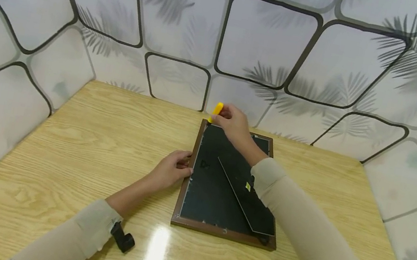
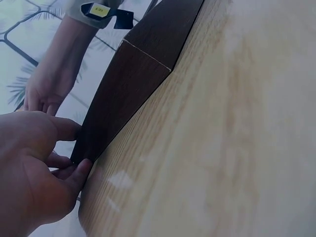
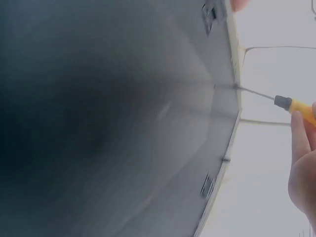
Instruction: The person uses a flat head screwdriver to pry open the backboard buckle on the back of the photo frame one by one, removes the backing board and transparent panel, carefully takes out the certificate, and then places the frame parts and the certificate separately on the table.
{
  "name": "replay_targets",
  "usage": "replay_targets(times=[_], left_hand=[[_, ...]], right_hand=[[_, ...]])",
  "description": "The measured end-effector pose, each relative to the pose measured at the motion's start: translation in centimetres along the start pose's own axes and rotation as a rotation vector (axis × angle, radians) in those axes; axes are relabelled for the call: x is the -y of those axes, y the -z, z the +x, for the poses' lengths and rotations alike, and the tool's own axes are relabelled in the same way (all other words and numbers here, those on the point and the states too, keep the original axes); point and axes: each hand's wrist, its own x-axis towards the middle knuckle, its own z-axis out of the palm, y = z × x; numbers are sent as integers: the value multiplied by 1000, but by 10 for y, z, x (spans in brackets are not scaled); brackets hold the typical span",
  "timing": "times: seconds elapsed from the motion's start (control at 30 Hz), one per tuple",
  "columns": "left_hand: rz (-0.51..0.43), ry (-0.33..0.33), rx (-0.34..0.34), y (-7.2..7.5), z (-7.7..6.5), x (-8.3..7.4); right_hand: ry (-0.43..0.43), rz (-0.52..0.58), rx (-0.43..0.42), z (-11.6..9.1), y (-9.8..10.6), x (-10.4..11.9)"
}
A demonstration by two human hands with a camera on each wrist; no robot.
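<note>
A brown picture frame lies face down on the table, its black backing board facing up. The hinged stand lies slanted across the right part of the board. My left hand grips the frame's left edge, with thumb and fingertips at its side in the left wrist view. At the far left corner, my right hand holds a screwdriver by its yellow handle. In the right wrist view the thin shaft of the screwdriver reaches the board's edge, beside small metal hangers.
The wooden table extends on both sides of the frame. Patterned walls stand behind it and to either side. A black wrist camera is strapped to the left sleeve.
</note>
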Motion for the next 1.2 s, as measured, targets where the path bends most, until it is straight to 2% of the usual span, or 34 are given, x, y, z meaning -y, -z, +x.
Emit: replay_targets(times=[0.13,0.37,0.63,0.93,1.2], left_hand=[[1,-3,0,-1,1,-1],[-4,2,9,-1,1,0],[-9,3,15,-1,3,2],[-10,7,14,-1,3,2],[-13,11,19,0,2,2]], right_hand=[[-20,-11,13,-9,15,-9],[-37,38,21,-29,39,-28],[-105,-50,57,-53,58,-42],[-112,-161,138,-90,70,-49],[-166,-95,132,-114,74,-50]])
